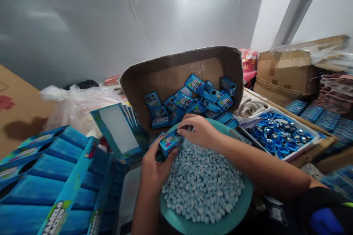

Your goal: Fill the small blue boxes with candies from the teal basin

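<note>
Nearest in my view is a teal bowl (248, 200) of pale-blue and white sweets (204, 180). At its far left edge I have a small blue box (169, 141) clamped in the left hand (158, 163), thumb on the near side. The right hand (200, 128) meets its upper right end with bent fingers; I cannot tell whether they pinch it. I judge a firm but light left grip best, so the walls do not dent, with the right fingertips working only at that end. The printed face points up towards me; the long axis runs left to right, rising slightly rightwards. Beyond, a brown carton (176, 75) holds more small boxes (193, 99).
</note>
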### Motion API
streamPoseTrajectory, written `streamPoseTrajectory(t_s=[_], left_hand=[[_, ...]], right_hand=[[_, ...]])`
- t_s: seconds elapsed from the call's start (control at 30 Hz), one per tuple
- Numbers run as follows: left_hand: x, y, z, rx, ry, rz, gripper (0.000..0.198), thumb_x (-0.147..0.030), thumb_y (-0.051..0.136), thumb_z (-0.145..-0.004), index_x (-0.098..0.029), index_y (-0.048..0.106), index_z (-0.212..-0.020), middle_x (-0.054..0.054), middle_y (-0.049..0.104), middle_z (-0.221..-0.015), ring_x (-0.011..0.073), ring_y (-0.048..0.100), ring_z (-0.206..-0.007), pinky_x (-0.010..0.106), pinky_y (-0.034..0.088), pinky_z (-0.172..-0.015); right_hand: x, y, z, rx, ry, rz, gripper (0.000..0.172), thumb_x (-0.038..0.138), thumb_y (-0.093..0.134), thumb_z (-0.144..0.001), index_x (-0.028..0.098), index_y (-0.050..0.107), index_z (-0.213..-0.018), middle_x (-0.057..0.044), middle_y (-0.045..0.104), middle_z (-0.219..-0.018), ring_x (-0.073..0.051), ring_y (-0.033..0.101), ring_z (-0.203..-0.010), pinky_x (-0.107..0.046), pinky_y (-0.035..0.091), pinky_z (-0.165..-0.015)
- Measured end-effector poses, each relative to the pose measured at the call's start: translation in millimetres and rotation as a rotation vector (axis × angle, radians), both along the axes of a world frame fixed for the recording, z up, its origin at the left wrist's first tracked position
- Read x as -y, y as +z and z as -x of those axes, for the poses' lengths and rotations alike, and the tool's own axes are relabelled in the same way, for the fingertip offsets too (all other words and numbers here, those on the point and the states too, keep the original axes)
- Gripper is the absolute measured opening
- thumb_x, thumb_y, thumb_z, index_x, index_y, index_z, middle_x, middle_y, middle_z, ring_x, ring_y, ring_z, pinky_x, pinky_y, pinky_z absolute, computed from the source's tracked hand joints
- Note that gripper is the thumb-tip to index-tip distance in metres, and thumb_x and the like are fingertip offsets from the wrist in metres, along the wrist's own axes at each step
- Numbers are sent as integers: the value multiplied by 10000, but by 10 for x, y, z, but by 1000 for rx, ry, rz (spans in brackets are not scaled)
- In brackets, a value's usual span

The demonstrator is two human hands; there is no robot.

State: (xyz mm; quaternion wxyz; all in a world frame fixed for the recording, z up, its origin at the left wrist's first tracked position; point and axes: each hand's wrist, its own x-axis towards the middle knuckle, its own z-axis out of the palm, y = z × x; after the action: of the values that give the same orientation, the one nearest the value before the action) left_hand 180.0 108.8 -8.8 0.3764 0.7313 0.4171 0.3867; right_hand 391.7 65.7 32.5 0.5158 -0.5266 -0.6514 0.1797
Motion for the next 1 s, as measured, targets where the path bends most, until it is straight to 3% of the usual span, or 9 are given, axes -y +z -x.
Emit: streamPoseTrajectory(t_s=[0.2, 0.27, 0.33, 0.43, 0.5, 0.57, 0.67, 0.8, 1.0], left_hand=[[17, 5, 4, 34, -28, 30, 670, -559, 827, -758, -182, 698, -1297, 135, 728, -1274, 353, 693, -1187, 471, 542, -1101], [13, 3, 2, 42, -16, 48, 694, -572, 828, -751, -183, 691, -1309, 137, 720, -1289, 355, 688, -1195, 474, 533, -1112], [6, 2, 2, 43, -16, 53, 711, -585, 828, -744, -181, 690, -1313, 139, 716, -1298, 358, 682, -1202, 484, 520, -1125], [1, 11, 1, 46, -31, 55, 717, -591, 831, -742, -174, 691, -1308, 141, 719, -1290, 354, 687, -1191, 491, 519, -1121], [4, 24, -2, 72, -18, 48, 705, -591, 831, -744, -172, 693, -1295, 140, 725, -1277, 345, 695, -1172, 484, 536, -1096], [8, 38, -8, 111, 14, 30, 682, -586, 828, -752, -172, 696, -1278, 135, 730, -1265, 334, 698, -1166, 477, 544, -1083], [9, 49, -16, 159, 52, 20, 648, -569, 827, -762, -176, 698, -1261, 128, 736, -1247, 320, 701, -1155, 475, 545, -1080], [-4, 46, -14, 173, 14, 58, 630, -538, 836, -760, -179, 702, -1260, 121, 744, -1236, 303, 715, -1137, 447, 569, -1052], [14, 61, 14, 103, -33, 16, 599, -486, 834, -767, -181, 725, -1271, 122, 737, -1284, 321, 699, -1197, 473, 544, -1103]], right_hand=[[35, 56, -2, -8, 93, 8, 296, 279, 628, -1006, 163, 713, -747, -37, 631, -822, -165, 604, -811, -279, 490, -768], [58, 65, 7, -23, 105, 17, 342, 334, 526, -1065, 164, 746, -866, -55, 645, -903, -183, 613, -899, -300, 499, -850], [85, 59, 31, -16, 131, 11, 339, 374, 467, -1091, 182, 746, -1105, -79, 655, -1081, -208, 604, -1062, -348, 485, -997], [106, 13, 69, 21, 219, -13, 425, 406, 450, -1095, 226, 567, -1462, -111, 578, -1356, -239, 514, -1305, -439, 387, -1178], [87, -31, 68, -11, 253, -23, 486, 420, 435, -1096, 241, 471, -1547, -119, 537, -1419, -248, 483, -1358, -464, 360, -1209], [42, -74, 37, -92, 224, -21, 456, 415, 414, -1098, 235, 514, -1505, -118, 550, -1393, -252, 494, -1352, -463, 364, -1208], [-44, -120, -25, -214, 156, 65, 375, 365, 430, -1076, 195, 637, -1337, -114, 618, -1293, -252, 551, -1276, -440, 419, -1149], [-107, -124, -35, -294, 186, 237, 288, 327, 590, -986, 165, 703, -1197, -74, 701, -1068, -209, 630, -976, -361, 517, -920], [-99, -37, 22, -459, 154, 430, 181, 221, 763, -806, 164, 732, -974, 1, 666, -848, -136, 569, -731, -256, 457, -675]])
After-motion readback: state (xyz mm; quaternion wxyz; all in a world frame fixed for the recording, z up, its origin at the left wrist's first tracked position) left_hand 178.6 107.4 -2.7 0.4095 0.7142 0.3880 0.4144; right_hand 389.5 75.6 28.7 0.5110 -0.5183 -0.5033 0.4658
